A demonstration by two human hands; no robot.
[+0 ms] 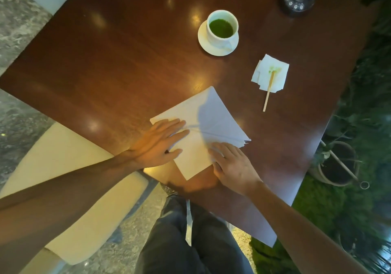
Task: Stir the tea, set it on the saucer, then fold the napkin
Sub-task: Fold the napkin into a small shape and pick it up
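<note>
Pressing both flat, open hands, left hand (157,144) and right hand (231,164), on the napkin (203,123) at the table's (105,62) near edge, probably to set its crease, grasping nothing.

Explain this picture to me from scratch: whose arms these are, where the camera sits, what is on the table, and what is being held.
There is no machine here. A person wears a camera on the head, looking down at their own arms. The left hand and right hand lie flat, pressing a large white napkin on the wooden table; neither grips anything. Farther away, a cup of green tea stands on its saucer. Beside it a wooden stirrer rests on a small stained napkin.
</note>
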